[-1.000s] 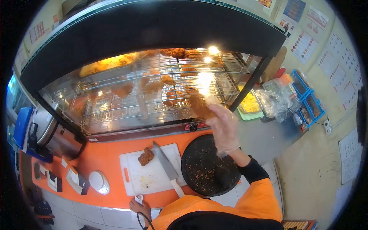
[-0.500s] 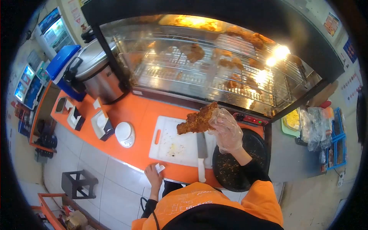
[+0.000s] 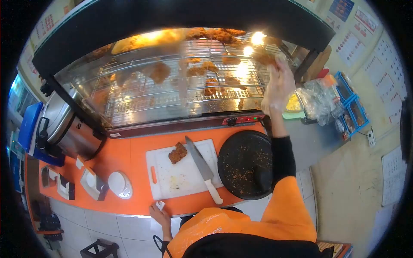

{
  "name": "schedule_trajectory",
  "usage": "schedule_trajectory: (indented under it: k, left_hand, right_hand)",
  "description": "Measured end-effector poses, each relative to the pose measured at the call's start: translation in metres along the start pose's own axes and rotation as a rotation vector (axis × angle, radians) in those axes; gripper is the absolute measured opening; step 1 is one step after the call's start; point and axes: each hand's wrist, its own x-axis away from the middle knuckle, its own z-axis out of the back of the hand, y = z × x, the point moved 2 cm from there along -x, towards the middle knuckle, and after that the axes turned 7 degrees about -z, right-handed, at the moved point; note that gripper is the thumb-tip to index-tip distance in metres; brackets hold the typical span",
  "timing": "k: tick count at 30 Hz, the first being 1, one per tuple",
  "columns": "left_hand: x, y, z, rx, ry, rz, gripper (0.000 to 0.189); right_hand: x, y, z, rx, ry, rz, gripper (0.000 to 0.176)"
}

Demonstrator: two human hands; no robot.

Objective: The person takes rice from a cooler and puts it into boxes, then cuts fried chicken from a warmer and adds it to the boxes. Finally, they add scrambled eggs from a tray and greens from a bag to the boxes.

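My right hand, in a clear plastic glove, is raised at the right end of the glass food warmer. Its fingers are closed on a piece of fried chicken, blurred against the lit racks. Down at the counter's front edge, my left hand is bare and pinches a small white paper. Another fried chicken piece lies on the white cutting board. Beside it a large knife rests slantwise, its white handle past the board's edge.
A round black tray with crumbs sits right of the board. To the left are a white scale, open boxes and a steel cooker. Blue baskets and plastic bags stand at the far right.
My right hand has carried fried chicken from above the board up and right to the warmer. A chicken piece now shows on the board. The view has shifted right; my left hand stays at the edge.
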Motion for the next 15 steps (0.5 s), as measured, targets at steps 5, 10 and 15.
schedule_trajectory:
  k: [5,10,15]
  left_hand:
    - [-0.01,0.006,-0.008,-0.086,0.06,0.034,0.044]
    - [-0.008,-0.012,-0.018,-0.189,0.029,0.084,0.048]
    - [-0.015,0.011,-0.008,-0.154,0.049,0.115,0.046]
  right_hand:
    - [-0.053,0.012,-0.049,0.417,-0.418,0.042,0.034]
    - [-0.12,0.066,-0.051,0.914,-0.943,-0.016,0.035]
    - [-0.166,0.118,-0.05,0.983,-0.9,0.0,0.036]
